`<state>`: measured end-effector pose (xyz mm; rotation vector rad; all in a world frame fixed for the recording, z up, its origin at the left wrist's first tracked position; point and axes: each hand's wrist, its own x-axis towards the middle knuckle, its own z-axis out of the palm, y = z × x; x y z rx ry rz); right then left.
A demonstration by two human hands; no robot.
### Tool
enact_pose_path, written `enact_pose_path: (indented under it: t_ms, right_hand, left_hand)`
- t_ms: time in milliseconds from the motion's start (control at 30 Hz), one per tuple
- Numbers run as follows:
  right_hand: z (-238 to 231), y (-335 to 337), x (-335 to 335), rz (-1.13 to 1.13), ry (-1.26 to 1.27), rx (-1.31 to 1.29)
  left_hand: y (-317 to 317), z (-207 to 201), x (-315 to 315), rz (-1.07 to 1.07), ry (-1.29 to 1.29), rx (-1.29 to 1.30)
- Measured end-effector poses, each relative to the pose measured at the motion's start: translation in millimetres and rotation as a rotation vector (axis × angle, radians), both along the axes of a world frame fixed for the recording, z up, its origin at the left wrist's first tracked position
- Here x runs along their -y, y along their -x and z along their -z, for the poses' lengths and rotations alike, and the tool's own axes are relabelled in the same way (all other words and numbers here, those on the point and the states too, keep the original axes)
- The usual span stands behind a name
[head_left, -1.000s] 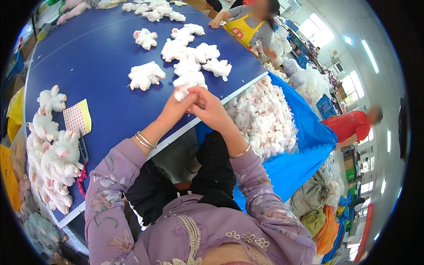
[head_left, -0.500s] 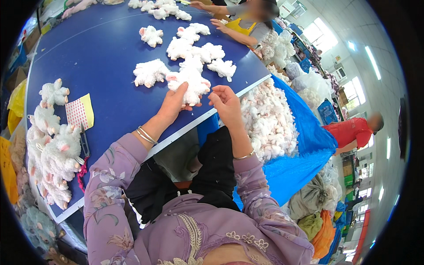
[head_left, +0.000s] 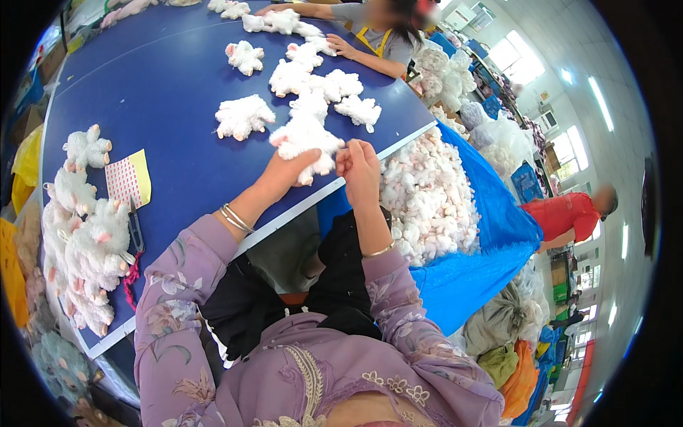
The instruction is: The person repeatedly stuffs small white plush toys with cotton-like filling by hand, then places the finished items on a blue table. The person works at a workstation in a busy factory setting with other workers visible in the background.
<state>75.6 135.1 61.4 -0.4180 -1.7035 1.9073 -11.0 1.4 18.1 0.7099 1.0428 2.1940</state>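
In my left hand is a white plush lamb with pink ears, gripped near the table's front edge. My right hand sits at the lamb's right end, fingers pinched together close to its fur. Whatever lies between those fingertips is too small to make out. Just beyond, a cluster of similar white plush toys is spread over the blue table. One more white plush toy lies left of the one I hold.
At the left edge is a pile of white plush toys, beside a label sheet and thread snips with a pink cord. A blue sack full of small plush pieces stands on my right. Across the table a co-worker handles plush toys.
The lamb has turned in my left hand, and my right hand has moved in against it. Across the table, the co-worker has leaned in and shifted several plush toys.
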Motion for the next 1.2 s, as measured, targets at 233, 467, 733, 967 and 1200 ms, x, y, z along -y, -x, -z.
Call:
enact_pose_path:
  t_ms: [233, 467, 733, 967, 1200]
  right_hand:
    - [1.4, -12.1, 24.9, -0.014, -0.904, -0.153]
    - [-10.6, 2.6, 34.4, 0.032, -1.062, -0.136]
    - [-17.9, 13.3, 29.5, 0.048, -1.044, -0.066]
    - [-41.0, 0.7, 10.9, -0.259, -1.084, 0.295]
    - [-64.6, -30.7, 3.5, -0.364, -1.395, 0.296]
  left_hand:
    - [9.5, -5.1, 9.2, 0.039, -0.015, 0.185]
    - [9.4, -1.0, 8.5, 0.038, -0.003, 0.258]
    - [9.0, 2.1, -0.9, -0.092, 0.008, 0.218]
    - [5.1, 7.4, -5.2, -0.294, 0.056, 0.031]
    - [-6.5, 14.8, -9.2, -0.140, 0.139, -0.019]
